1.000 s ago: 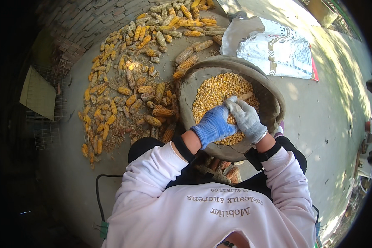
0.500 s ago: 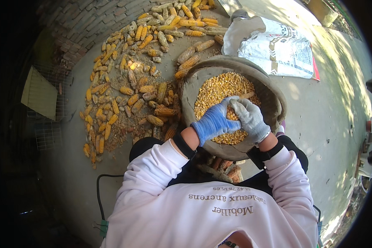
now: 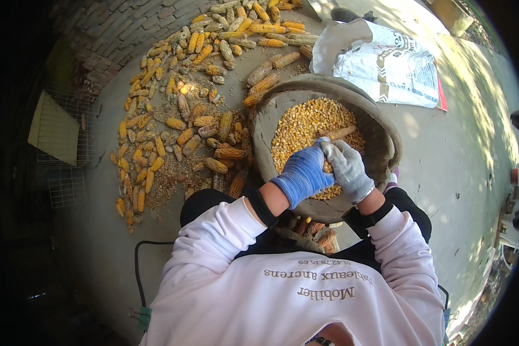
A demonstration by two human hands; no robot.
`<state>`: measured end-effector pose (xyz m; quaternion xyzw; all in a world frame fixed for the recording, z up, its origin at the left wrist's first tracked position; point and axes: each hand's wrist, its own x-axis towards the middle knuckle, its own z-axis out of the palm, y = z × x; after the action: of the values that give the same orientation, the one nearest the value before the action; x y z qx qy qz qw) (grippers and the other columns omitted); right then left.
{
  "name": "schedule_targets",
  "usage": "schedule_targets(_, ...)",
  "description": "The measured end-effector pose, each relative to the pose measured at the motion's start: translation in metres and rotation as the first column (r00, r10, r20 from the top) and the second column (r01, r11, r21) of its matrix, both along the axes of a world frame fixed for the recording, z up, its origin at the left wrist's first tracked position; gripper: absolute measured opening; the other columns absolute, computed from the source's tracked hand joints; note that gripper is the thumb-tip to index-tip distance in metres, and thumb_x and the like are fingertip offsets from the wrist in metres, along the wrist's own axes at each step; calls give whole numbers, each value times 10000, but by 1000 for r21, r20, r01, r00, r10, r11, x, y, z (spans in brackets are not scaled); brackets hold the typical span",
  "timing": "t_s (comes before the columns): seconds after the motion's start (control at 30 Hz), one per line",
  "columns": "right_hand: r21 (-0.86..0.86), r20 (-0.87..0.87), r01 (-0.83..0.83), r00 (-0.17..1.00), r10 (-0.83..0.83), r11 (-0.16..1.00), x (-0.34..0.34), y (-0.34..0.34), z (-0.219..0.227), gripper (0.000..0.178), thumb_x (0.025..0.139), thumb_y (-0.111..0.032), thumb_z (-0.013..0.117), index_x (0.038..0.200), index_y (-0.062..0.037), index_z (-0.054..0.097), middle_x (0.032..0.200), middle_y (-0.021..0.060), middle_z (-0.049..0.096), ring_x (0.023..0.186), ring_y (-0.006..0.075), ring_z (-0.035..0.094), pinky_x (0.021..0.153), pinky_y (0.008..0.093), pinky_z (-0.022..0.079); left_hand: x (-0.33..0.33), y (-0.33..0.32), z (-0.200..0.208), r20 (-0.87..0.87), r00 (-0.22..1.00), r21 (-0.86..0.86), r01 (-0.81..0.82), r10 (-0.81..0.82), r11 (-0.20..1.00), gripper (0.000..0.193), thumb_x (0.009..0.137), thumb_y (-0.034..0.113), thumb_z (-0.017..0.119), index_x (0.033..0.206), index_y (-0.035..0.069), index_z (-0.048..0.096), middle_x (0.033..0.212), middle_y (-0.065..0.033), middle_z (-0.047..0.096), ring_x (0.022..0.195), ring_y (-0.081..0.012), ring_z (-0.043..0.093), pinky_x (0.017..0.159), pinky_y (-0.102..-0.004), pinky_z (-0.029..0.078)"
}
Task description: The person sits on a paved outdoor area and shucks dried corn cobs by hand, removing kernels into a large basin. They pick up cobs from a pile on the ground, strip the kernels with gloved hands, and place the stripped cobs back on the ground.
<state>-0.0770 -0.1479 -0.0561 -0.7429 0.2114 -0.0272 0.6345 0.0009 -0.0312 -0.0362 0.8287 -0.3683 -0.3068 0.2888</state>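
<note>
Sunlit concrete yard [image 3: 455, 173] beside a brick wall, strewn with a wide scatter of corn cobs [image 3: 179, 115], a printed white sack [image 3: 386, 63] lying beyond a round basin [image 3: 380, 130] half full of loose yellow kernels [image 3: 305, 124]. Over the basin's near side, left hand [image 3: 303, 173] in a blue glove and right hand [image 3: 346, 167] in a grey glove pressed together, both wrapped around one corn cob [image 3: 340, 134] whose pale tip pokes out past the fingers. Probably light, stiff and rough enough to grip firmly at both ends, the dry kernels likely loosening under a twist.
</note>
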Motion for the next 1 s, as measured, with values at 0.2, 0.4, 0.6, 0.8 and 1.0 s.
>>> schedule_targets(0.2,274,-91,145,988,-124,951,7,-7,-11,373,898,-388,531,935,-20,579,705,23,562,632,81,515,561,239,426,-5,-4,7,48,997,35,-63,62,997,719,650,302,746,1216,15,409,966,-228,597,902,-353,594,796,-395,485)
schedule_targets(0.4,-128,-32,-15,999,11,992,7,-3,-9,440,906,-445,493,896,-13,579,681,33,570,630,83,551,534,232,408,-3,-6,5,66,997,48,-42,39,998,717,657,334,743,1201,12,406,962,-210,603,873,-344,606,778,-394,492)
schedule_targets(0.6,253,-103,151,986,-128,956,9,-4,-18,470,891,-476,503,868,-17,598,704,21,577,607,88,546,517,241,453,-3,-9,9,74,997,219,-16,0,976,731,651,341,757,1180,-5,389,940,-229,606,879,-356,608,778,-410,497)
schedule_targets(0.8,74,-92,104,991,-97,992,6,-1,-36,540,860,-531,516,924,-3,611,694,75,581,632,151,546,566,272,447,-8,-10,10,84,996,319,-30,3,947,700,690,334,728,1183,-15,375,974,-220,608,920,-344,608,811,-410,490)
schedule_targets(1.0,73,-131,194,974,-183,978,9,4,-31,550,876,-512,497,903,25,615,702,96,589,659,152,539,632,284,451,1,-19,6,28,997,406,51,-69,913,677,709,329,713,1189,-11,378,987,-226,604,930,-340,606,830,-401,485)
